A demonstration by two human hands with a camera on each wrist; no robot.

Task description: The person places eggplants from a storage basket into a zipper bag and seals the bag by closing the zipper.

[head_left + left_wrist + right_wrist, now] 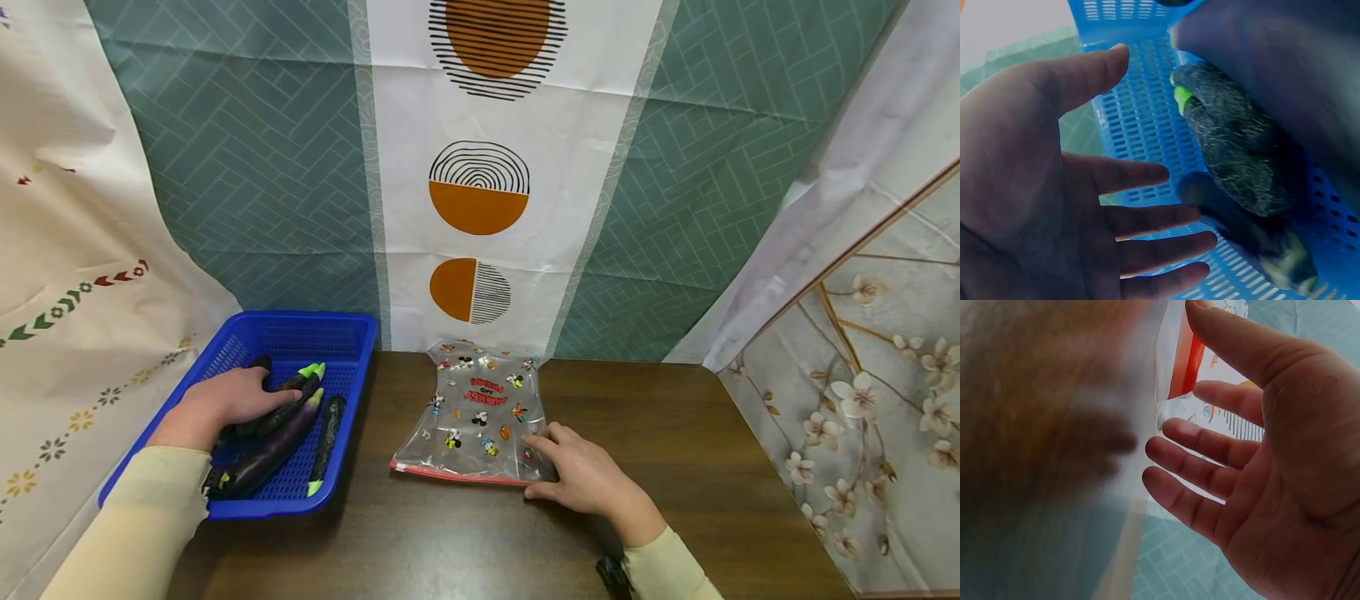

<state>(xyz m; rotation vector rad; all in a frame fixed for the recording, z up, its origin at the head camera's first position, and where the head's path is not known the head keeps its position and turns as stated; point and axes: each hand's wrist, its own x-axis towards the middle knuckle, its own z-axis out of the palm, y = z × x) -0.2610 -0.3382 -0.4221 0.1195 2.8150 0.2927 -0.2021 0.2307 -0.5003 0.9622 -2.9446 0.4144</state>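
My left hand (231,398) reaches into a blue plastic basket (366,350), over several dark vegetables. In the left wrist view its fingers extend apart from the thumb, with a dark, rough-skinned vegetable (1235,147) with a bright green tip beside them. A glossy purple eggplant (270,458) lies diagonally in the basket; a slim dark vegetable (327,442) lies to its right. My right hand (585,473) is at the front right corner of a clear zipper bag (467,421) with cartoon prints. Its loosely bent fingers and thumb are by the red zipper strip (1186,362).
The brown wooden table (420,542) carries the basket on the left and the flat bag in the middle. Behind stands a patterned cloth backdrop (300,167), with a cream cloth (67,250) on the left and a floral one (847,467) on the right.
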